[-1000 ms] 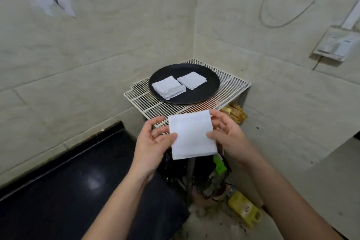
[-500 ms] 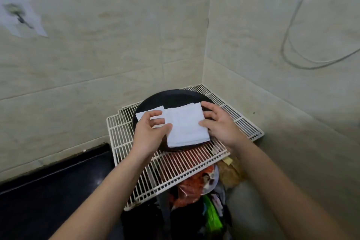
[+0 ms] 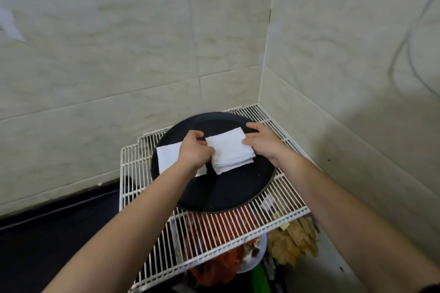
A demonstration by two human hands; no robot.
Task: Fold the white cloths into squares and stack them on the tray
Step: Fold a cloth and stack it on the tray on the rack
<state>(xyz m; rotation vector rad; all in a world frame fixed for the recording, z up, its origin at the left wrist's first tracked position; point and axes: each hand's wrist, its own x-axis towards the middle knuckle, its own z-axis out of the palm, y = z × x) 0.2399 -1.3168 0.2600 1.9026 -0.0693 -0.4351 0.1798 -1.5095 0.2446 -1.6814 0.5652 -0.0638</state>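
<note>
The folded white square cloth (image 3: 229, 147) was held low over the far half of the round black tray (image 3: 226, 192). It lay on or just above a layered pile of like cloths (image 3: 228, 166), whose edges showed under its near side; whether it was resting there could not be told.

It was gripped from both sides. Its left edge was pinched by the curled fingers of the left hand (image 3: 195, 151), and its right edge was nipped between the thumb and fingers of the right hand (image 3: 262, 144). The cloth thus lay directly between the hands, with neither hand clearly nearer. Its slightly longer side ran left to right, with the right corner turned a little farther away. The coming move was judged to be a release straight down, with the edges squared to the pile below.

A second pile of folded white cloths (image 3: 166, 159) was seen just beside it to the left on the same tray, partly hidden by the left wrist. The tray was borne by a white wire rack (image 3: 238, 233) set in a corner of beige tiled wall (image 3: 119, 54). Beneath the rack, a red bag (image 3: 228, 266) and a yellowish bundle (image 3: 295, 242) were made out, both blurred.
</note>
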